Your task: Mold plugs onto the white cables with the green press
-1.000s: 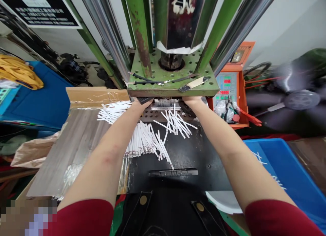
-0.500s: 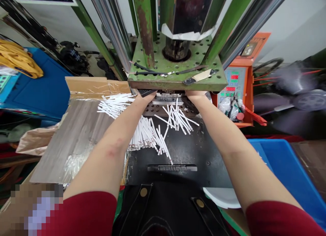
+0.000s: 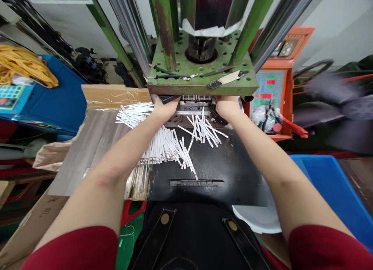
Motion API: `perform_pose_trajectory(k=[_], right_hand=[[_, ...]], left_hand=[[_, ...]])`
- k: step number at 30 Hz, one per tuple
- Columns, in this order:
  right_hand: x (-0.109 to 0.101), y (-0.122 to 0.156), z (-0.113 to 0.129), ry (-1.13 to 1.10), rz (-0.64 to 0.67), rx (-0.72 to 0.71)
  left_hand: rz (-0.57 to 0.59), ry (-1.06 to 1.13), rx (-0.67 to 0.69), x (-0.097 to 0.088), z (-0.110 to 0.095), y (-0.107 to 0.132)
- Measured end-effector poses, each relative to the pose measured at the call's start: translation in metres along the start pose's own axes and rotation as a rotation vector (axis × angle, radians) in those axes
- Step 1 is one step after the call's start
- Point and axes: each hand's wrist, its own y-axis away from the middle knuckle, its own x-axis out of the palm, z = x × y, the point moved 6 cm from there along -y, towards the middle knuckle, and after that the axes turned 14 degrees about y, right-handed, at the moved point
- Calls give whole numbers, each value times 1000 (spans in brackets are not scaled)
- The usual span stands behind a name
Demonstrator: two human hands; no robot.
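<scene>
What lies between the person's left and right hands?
Head view: a metal block sits between left hand and right hand, with white strips nearer the camera.

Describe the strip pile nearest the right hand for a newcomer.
Find the green plate, then the black tabletop below. Across the tabletop's far edge, towards the right hand, lies the pile of white strips. It is sparser and more crisscrossed than the larger heap to its left.
</scene>
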Motion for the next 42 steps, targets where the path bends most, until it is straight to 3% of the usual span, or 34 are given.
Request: perform_pose_trajectory(k=[4,6,8,10,13,14,16,17,19,21,23,25,28,31,34,38,42], right_hand=[[-28,91,23,-175,120,-168],[-37,132,36,-369,91,-121],[-38,167,36,-486,5,38],[-39,204,14,-562,-147,252],[-47,273,-55,-499,-444,628],[-50,296,-77,-407,-477,737],[-51,324,-104,-192,-384,846],[-50,328,-105,-94,-314,827],[-45,318,-78,-20,-222,649],[-36,289,-18,-107,-136,350],[-23,255,50,-246,33,85],[-8,226,103,-179,264,-25],[10,198,140,53,496,-47],[16,188,150,119,589,-79],[7,194,138,171,587,-50],[-28,222,92,217,430,68],[-51,250,62,-132,157,96]], left_hand=[[335,-274,239,19,-46,68],[493,-359,400,38,-67,107],[595,-354,500,56,-84,137],[648,-312,535,70,-92,157],[688,-285,533,84,-88,173],[696,-288,517,87,-84,176],[708,-327,471,89,-72,179],[710,-368,450,88,-67,179],[707,-462,419,79,-60,178],[678,-520,398,63,-60,174],[653,-536,372,44,-62,172],[702,-557,357,32,-65,176],[871,-641,377,33,-68,191],[955,-708,411,44,-71,199],[1004,-721,426,48,-73,198],[1023,-692,422,44,-69,194],[1059,-642,420,47,-61,194]])
